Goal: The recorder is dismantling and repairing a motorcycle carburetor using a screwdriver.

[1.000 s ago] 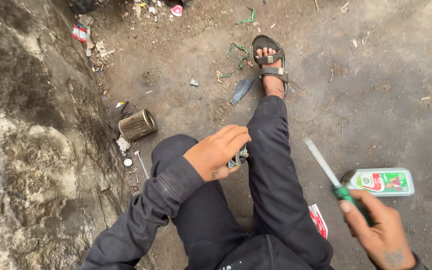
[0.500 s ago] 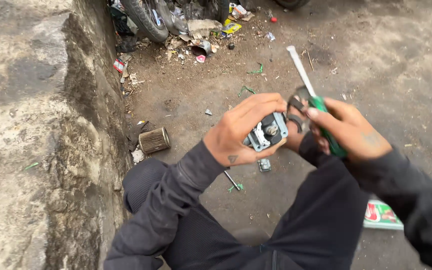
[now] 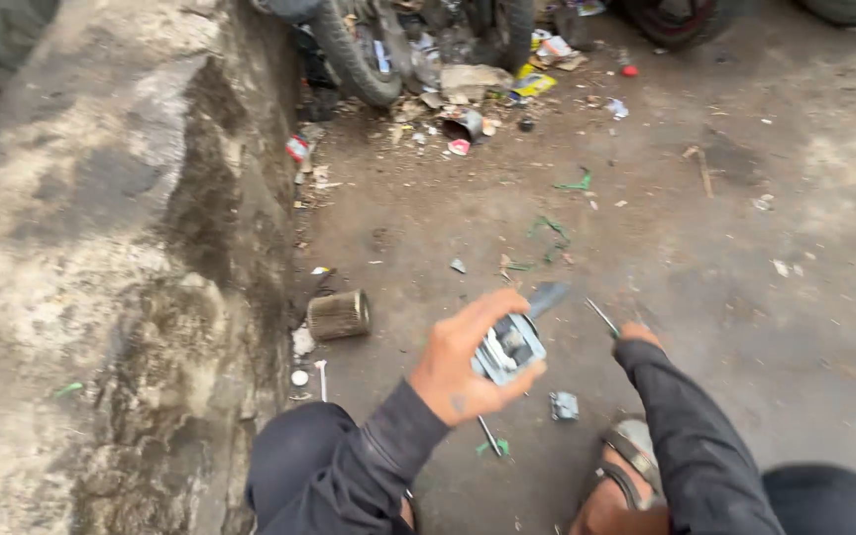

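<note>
here, left hand (image 3: 463,369) grips grey metal part (image 3: 509,349).

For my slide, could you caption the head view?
Left hand grips a metal part; right hand holds a thin tool.

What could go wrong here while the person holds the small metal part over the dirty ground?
The left hand holds the metal part above littered dirt; dropped bits could vanish among the debris. The right hand points a thin tool close to the left fingers; a slip might jab them. A loose small piece lies near the sandalled foot and could be stepped on.
</note>
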